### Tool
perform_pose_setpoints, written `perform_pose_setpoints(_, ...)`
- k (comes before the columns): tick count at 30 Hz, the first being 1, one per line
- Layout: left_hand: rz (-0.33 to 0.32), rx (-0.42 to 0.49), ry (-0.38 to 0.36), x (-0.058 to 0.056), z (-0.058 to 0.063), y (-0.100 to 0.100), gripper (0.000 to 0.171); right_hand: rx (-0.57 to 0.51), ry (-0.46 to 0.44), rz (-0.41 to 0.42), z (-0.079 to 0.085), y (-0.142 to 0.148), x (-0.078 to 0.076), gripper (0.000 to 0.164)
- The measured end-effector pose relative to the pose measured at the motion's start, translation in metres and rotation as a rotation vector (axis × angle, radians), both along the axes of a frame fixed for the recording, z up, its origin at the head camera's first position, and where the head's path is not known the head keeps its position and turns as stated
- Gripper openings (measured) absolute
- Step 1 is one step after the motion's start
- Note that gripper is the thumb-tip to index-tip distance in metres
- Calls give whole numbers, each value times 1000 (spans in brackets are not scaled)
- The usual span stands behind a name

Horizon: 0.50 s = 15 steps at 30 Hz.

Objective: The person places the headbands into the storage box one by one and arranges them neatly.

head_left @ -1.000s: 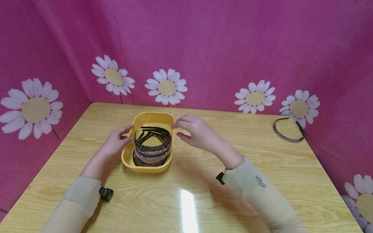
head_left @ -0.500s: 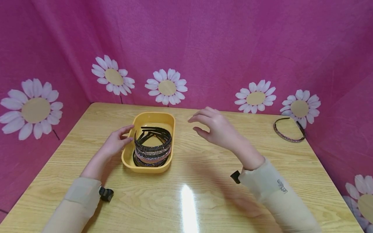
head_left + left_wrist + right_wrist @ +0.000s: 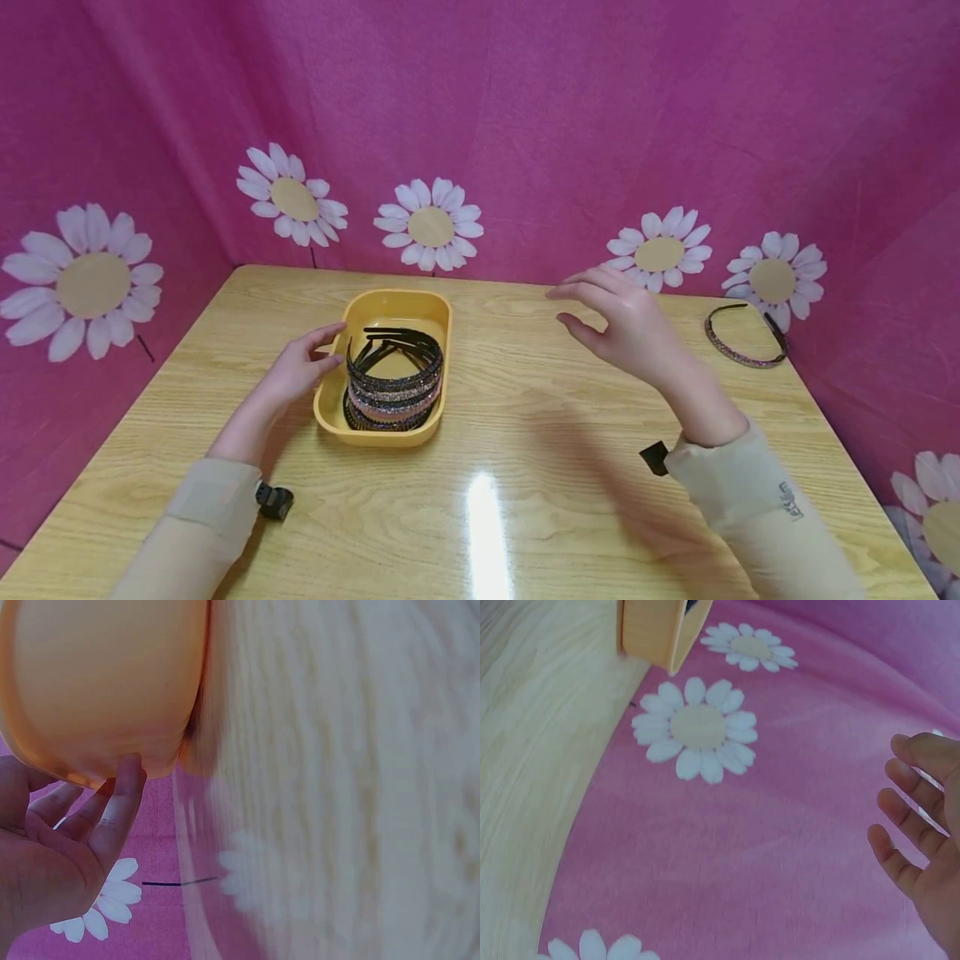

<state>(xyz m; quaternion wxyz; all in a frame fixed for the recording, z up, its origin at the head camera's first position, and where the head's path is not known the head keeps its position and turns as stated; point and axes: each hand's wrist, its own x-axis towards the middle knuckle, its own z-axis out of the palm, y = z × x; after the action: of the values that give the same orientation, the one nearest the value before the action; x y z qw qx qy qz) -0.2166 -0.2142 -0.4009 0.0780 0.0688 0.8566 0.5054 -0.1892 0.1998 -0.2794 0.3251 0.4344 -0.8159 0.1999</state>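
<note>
A yellow plastic bin (image 3: 378, 437) stands on the table, left of the middle in the head view. Black headbands (image 3: 393, 383) lie stacked in it, with glittery fronts in dark, silver and pink. My left hand (image 3: 297, 364) holds the bin by its left rim. In the left wrist view a fingertip (image 3: 129, 766) lies against the outer wall, and the thumb passes behind the rim. Right of the bin, my right hand (image 3: 622, 321) hovers over the table with bent, spread fingers and holds nothing. Farther right lies a single glittery headband (image 3: 742, 357).
The wooden table (image 3: 480, 417) meets a pink cloth (image 3: 525, 142) with large white daisies at the back and both sides. The lone headband lies near the table's back right corner, close to the cloth.
My right hand has moved from the bin's right rim toward the right, still holding nothing. The left hand, the bin and the headbands have stayed in place.
</note>
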Motion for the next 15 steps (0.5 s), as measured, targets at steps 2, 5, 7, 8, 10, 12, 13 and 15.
perform_pose_setpoints(2, 2, 3, 0, 1, 1, 0, 57, 0, 12, -14, 2, 6, 0, 30)
perform_pose_setpoints(5, 5, 6, 2, 1, 1, 0, 57, -5, 16, -22, 4, 15, 1, 30)
perform_pose_setpoints(7, 4, 7, 4, 1, 0, -1, 57, -6, 21, -36, 5, 22, 2, 31)
perform_pose_setpoints(8, 4, 8, 5, 1, -1, -1, 57, -9, 30, -39, 5, 24, 2, 31)
perform_pose_setpoints(10, 4, 7, 7, 0, -2, -2, 57, -13, 46, -45, 5, 30, 3, 33)
perform_pose_setpoints(12, 7, 4, 7, -1, -2, -2, 56, -28, 56, -43, 6, 36, 4, 34)
perform_pose_setpoints(13, 8, 4, 6, -1, -2, -2, 56, -37, 58, -40, 6, 38, 4, 34)
perform_pose_setpoints(15, 9, 1, 5, -1, -2, -1, 56, -48, 58, -40, 5, 44, 5, 34)
